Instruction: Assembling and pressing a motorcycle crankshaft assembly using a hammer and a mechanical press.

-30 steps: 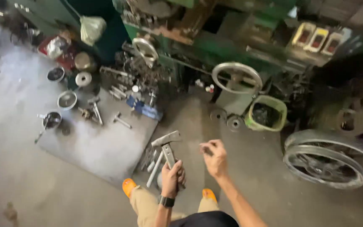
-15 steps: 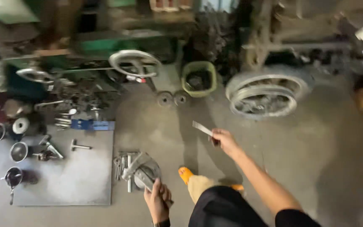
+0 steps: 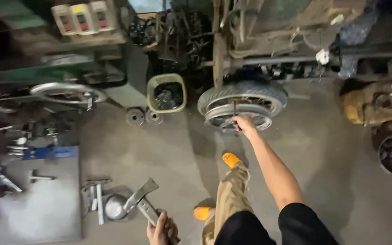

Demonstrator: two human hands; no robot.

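Hammer-like metal tool [image 3: 142, 199] sits low in the near middle of the view, and our left hand [image 3: 162, 229] has its grip wrapped around the handle end, with the flat grey head angled up and to the left over a round metal piece [image 3: 115, 206] on the floor. Held that low on the handle, it looks like we're carrying it loosely rather than swinging it.

Our right hand [image 3: 243, 124] is stretched out far ahead, grip pinched shut on a thin dark rod [image 3: 235, 113] that stands about upright, right in front of the wheel [image 3: 241, 106] lying at the foot of the old vehicle frame. We can't quite tell whether the rod tip touches the rim or just overlaps it in the view.

Around us: a grey mat [image 3: 32, 199] on the left with loose metal bits spread out, probably so they stay findable on the concrete floor [image 3: 159, 149]. A green bucket [image 3: 166, 93] full of dark scrap sits further off, just beside two small discs [image 3: 144, 117]. A green machine with a handwheel [image 3: 66, 90] fills the far left. Our orange sandals [image 3: 231, 159] and tan trousers show in the middle.
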